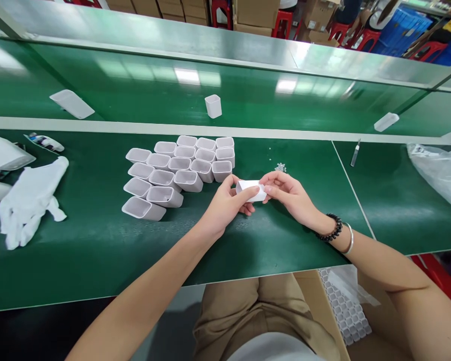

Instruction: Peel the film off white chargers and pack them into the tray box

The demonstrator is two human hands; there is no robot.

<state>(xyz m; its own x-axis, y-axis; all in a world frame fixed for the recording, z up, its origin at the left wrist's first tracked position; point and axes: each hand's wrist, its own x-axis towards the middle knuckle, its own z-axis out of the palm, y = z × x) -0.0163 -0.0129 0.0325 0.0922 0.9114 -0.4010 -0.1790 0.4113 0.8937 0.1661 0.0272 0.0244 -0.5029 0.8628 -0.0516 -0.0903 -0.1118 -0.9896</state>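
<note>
My left hand (230,199) is closed around a small white plastic cup (252,193) that lies on its side, its open end toward the left. Thumb and fingers of my right hand (285,194) pinch the other end of that cup; whether a tiny part sits between those fingertips I cannot tell. Just beyond my right hand lies a little pile of small pale parts (280,167). To the left of my hands, several white cups (188,179) stand in slanting rows on the green table (195,240), openings up.
White gloves (30,198) and white pieces lie at the left. A slim cutter-like tool (355,153) and a clear plastic bag (436,170) are at the right. Three white pieces, one a cup (213,106), are on the belt behind. An open carton (325,311) of cups stands below the edge.
</note>
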